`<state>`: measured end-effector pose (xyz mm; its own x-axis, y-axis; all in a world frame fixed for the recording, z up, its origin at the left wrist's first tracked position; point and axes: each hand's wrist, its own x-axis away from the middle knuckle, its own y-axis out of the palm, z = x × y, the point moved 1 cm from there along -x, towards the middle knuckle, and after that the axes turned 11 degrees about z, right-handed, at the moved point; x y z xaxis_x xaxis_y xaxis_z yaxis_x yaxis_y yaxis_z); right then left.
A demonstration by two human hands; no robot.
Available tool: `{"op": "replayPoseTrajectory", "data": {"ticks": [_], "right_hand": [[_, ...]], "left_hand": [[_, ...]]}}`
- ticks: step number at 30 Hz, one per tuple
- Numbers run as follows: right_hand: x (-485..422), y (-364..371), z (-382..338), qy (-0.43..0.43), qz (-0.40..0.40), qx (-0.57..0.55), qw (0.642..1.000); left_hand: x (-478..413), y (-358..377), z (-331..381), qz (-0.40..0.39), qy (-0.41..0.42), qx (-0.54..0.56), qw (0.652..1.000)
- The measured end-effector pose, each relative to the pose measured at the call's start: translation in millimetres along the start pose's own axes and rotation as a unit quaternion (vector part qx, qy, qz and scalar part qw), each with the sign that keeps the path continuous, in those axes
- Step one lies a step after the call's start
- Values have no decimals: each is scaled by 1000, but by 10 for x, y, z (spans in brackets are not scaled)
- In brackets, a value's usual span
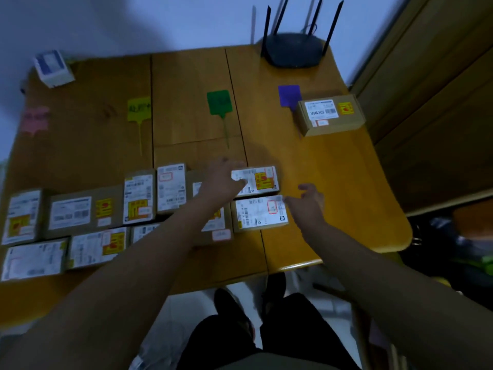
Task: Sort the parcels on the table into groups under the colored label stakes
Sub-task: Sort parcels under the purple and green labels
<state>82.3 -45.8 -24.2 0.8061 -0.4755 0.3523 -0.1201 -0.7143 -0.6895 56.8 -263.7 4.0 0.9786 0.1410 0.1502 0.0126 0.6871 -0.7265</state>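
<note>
Your left hand (224, 180) lies flat, fingers spread, on an upper parcel (255, 180); your right hand (309, 204) hovers open-fingered, holding nothing, beside the lower parcel (260, 213). One parcel (329, 114) sits beside the purple stake (289, 97). Four stakes lie on the wooden table (333, 169), a router (292, 53) behind.

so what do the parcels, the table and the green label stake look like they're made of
Parcels, such as the one by the purple stake: brown cardboard, matte, with white printed paper labels and yellow stickers stuck on.
Table: wood, probably varnished; it shows grain, plank seams and a glossy shine along the rounded edge.
Green label stake: a thin flat tag on a slim stem, likely plastic, though the blur leaves that open.
</note>
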Motion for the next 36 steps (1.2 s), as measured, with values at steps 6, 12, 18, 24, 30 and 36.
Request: {"op": "replayPoseTrajectory", "data": {"ticks": [6,12,18,24,30,36], "right_hand": [[108,52,314,60,-23,3,998],[-210,51,165,-50,-15,24,998],[-685,-55,34,-234,-102,163,953],[-865,-143,265,-186,-170,154,955],[-729,-184,343,-109,-146,99,978],[-833,-148,381,-77,-183,50,979]], "left_hand": [[-247,160,32,-216,102,-314,919],[-254,461,25,-258,185,-409,856],[-428,567,187,-285,376,-401,786],[-142,311,142,58,369,-323,869],[388,671,230,-5,-341,227,912],[499,1110,215,41,-437,244,865]]}}
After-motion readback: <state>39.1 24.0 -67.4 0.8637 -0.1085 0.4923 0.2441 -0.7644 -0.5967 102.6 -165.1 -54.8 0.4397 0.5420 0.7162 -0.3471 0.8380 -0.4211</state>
